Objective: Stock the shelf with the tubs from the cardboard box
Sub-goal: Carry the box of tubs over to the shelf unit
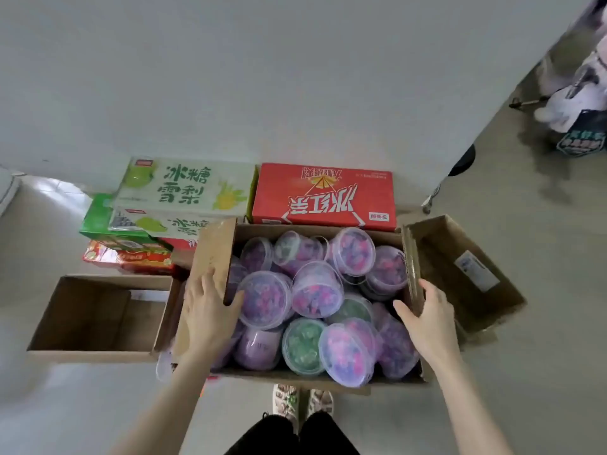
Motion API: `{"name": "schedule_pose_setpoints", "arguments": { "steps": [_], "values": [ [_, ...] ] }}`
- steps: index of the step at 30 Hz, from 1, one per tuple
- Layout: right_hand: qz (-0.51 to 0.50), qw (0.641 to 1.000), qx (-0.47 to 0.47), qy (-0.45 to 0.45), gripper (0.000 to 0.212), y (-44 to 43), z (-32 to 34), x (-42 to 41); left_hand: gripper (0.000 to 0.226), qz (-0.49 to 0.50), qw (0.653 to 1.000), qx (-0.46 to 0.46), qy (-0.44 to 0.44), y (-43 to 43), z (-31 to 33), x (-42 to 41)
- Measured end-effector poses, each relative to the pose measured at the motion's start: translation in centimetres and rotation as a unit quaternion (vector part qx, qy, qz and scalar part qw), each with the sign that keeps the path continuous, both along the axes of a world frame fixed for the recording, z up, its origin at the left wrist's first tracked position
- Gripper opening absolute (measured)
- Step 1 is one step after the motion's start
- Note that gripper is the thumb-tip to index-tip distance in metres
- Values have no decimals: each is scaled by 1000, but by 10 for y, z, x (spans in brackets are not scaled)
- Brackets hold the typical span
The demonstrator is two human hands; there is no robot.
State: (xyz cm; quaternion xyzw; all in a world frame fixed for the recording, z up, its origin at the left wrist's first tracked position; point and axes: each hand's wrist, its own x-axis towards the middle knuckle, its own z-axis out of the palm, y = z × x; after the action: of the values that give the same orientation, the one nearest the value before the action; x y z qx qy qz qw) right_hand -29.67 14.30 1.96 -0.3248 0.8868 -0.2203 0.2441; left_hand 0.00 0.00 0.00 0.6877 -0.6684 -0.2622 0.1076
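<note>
Checker: Black trousers [289, 435] and patterned shoes [285, 403], near edge, just beside the near wall of the cardboard box [295, 377]. Entered. Hands?

Clerk: Left hand [207, 310]: clamped on the left flap [213, 254], fingers laid on its outer face, thumb hooked round its near edge to the inside. Right hand [427, 320]: clamped on the right flap [412, 267], thumb on the inner face, fingers behind it. Both flaps stand up.

Checker: Contents?

Clerk: Tubs [317, 290], clear plastic with clear lids, heaped loose in the cardboard box, some upright, some tipped on their sides. Most hold pink and purple pieces. One green tub [302, 346] lies toward the near side. Neither hand holds one.

Checker: Location of the box?

Clerk: On the grey floor [542, 257], centre.

Checker: Surroundings?

Clerk: Left, a second brown box [95, 318], open, just beside the first. Right, a third brown box [460, 274], open, with a white label on its inner wall. Far side, a red carton [323, 195] against the white wall [262, 77], just behind the cardboard box. Far left, a stack of green-and-white cartons [184, 185]. Far right corner: blurred, cannot tell.
</note>
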Motion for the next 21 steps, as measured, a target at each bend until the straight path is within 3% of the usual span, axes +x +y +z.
{"name": "schedule_pose_setpoints", "arguments": {
  "steps": [7, 15, 21],
  "values": [
    [-40, 996, 12, -76, 71, -2, -33, -6, 66, 39, 997, 44, -40, 12, -23, -2],
    [-62, 992, -40, -97, 62, 4, -36, 0, 48, 125, 992, 13, -10, 21, -32, -7],
    [-80, 990, -46, -107, 65, 25, -38, 11, 51, 113, 990, 21, -83, 24, -32, 3]
  ]
}}
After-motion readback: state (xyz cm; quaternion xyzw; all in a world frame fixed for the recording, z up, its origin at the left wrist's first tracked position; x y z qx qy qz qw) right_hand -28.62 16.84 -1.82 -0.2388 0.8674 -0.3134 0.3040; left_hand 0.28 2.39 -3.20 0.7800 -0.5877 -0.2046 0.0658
